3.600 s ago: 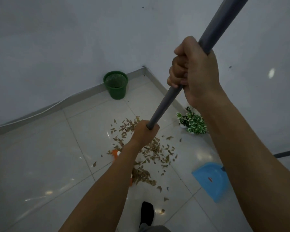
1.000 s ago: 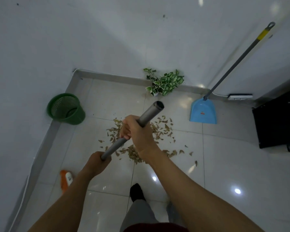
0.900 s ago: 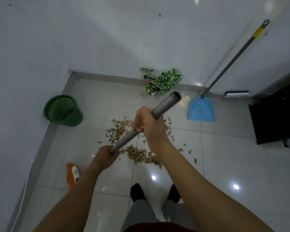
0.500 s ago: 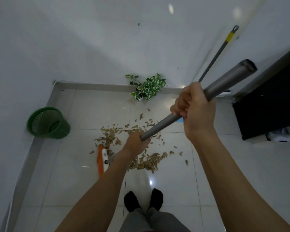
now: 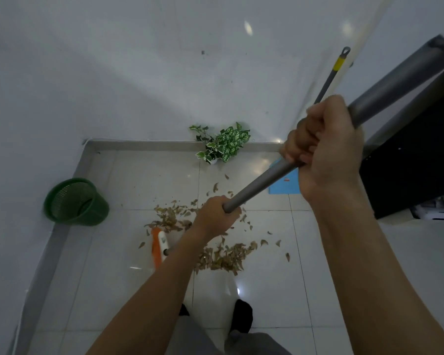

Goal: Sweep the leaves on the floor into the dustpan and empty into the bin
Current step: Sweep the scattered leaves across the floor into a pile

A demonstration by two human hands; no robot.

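– Fingers of the right hand are pictured curled tightly round the upper part of a grey broom handle. How is the left hand placed?

– The left hand is clamped round the same handle lower down, with its back turned to the camera.

– Where is the broom head found?

– The orange-and-white broom head is set on the white tiled floor, just left of the left forearm and at the left edge of the leaves.

– And how are the leaves spread?

– Dry brown leaves are scattered over the tiles ahead of two black-socked feet. A denser heap is seen to the right of the broom head, and a looser patch beyond it.

– Where are the dustpan and bin located?

– The blue dustpan is laid on the floor near the far wall, partly hidden behind the broom handle and right hand. Its long grey pole is leaned against that wall. The green mesh bin is stood by the left wall, well apart from the leaves. A green-and-white plant is placed against the far wall, and a black cabinet is seen at right.
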